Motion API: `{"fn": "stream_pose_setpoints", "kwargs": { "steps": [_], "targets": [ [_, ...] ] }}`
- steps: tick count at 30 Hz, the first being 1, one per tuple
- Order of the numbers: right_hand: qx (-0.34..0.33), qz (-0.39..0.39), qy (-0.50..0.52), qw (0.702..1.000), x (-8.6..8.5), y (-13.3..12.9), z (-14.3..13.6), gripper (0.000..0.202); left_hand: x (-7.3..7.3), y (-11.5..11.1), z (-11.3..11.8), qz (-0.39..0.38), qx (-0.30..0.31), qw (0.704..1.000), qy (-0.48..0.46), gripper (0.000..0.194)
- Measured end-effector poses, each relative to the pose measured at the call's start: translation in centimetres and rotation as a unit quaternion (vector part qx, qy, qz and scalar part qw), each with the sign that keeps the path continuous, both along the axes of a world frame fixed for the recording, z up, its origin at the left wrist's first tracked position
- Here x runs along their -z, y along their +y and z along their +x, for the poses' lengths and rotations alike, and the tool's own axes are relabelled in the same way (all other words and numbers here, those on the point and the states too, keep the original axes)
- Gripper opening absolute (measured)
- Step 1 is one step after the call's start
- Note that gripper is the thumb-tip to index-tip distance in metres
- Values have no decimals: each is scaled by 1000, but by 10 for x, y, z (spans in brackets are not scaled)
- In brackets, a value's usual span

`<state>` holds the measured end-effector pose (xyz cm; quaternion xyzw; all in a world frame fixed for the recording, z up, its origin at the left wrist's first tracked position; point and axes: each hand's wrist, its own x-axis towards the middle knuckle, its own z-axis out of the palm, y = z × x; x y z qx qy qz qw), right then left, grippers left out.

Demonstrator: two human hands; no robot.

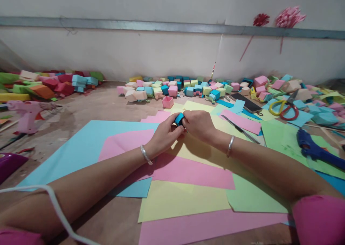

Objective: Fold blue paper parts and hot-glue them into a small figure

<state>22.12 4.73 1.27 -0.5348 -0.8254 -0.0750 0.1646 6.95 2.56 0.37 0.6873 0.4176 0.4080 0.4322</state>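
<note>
Between my two hands is a small blue folded paper box (179, 119), held above the sheets of coloured paper. The fingers and thumb of my left hand (170, 130) pinch it from the left. My right hand (198, 124) closes on its right side, with the fingertips partly hidden behind the knuckles. Just beyond my hands, a pink open paper box (168, 101) sits on the table. Beneath my wrists lie a yellow sheet (185, 198), a pink sheet (194, 173) and a light blue sheet (70, 148), overlapping one another.
Heaps of small paper boxes (172, 90) line the wall. On the right lie a phone (246, 103), scissors (288, 110), a utility knife (240, 129) and a blue glue gun (320, 149). A pink glue gun (25, 115) stands left. A white cable (56, 205) crosses my left forearm.
</note>
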Motion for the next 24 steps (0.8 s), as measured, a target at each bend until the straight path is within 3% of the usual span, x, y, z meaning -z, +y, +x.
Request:
{"fn": "stream_pose_setpoints", "kwargs": {
  "steps": [3, 6, 8, 10, 18, 24],
  "targets": [
    [-16, 0, 6, 1000, -2, 1, 2, 25, -2, 2, 0, -98, 15, 988, -123, 35],
    [-30, -4, 9, 1000, -3, 0, 1, 26, -4, 7, 1, -251, 34, 929, -269, 36],
    [-38, -13, 2, 999, -3, -1, -1, 24, -4, 10, 2, -337, 32, 891, -302, 35],
    [-44, -20, -6, 999, -3, -2, -2, 23, -3, 11, 3, -385, 17, 872, -303, 33],
    [-65, -9, 5, 998, -5, -1, 1, 27, -2, 6, 4, -374, 24, 879, -294, 28],
    [-51, -53, 65, 995, 0, 0, 0, 19, 2, 8, 4, -335, -19, 887, -317, 18]
  ]
}}
